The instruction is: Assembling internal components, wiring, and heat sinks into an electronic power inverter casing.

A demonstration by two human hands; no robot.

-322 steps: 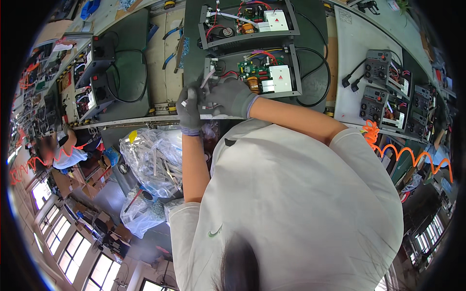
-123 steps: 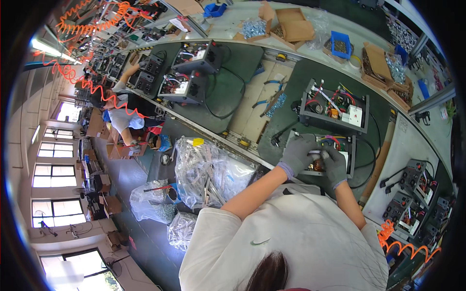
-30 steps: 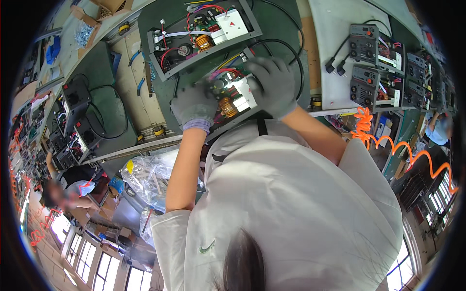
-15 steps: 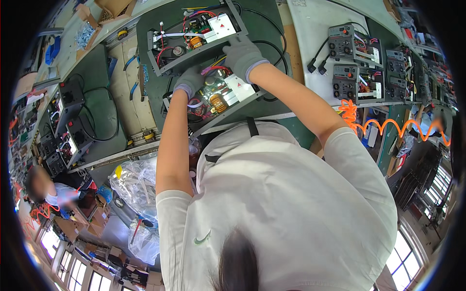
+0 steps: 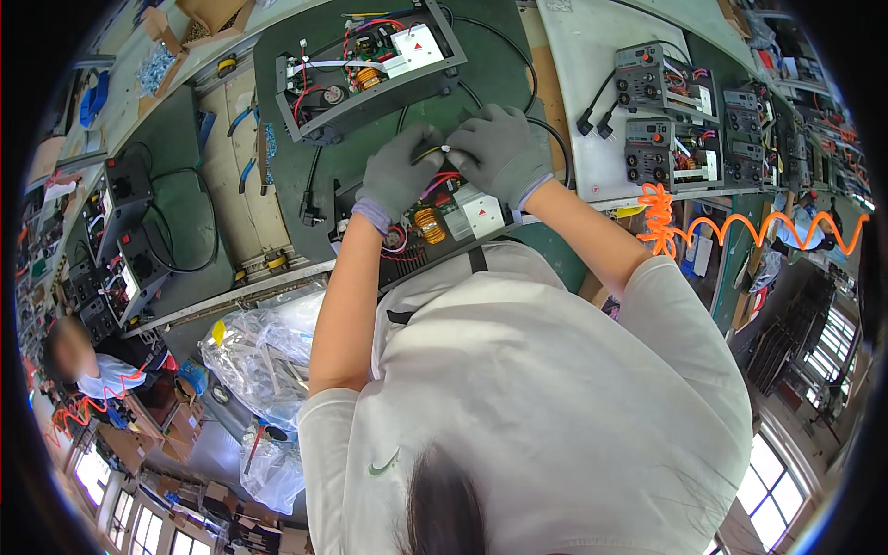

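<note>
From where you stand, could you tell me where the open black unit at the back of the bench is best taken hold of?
Grip the open black unit by its two short end walls, one hand from each side. Its top is open, with wires and boards exposed, so coming from above looks unwise; the outer walls seem solid.

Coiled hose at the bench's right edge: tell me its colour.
The coiled hose is bright orange, best seen in the head view.

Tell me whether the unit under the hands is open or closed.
Open: the unit has no cover, its copper coil and wires showing.
</note>
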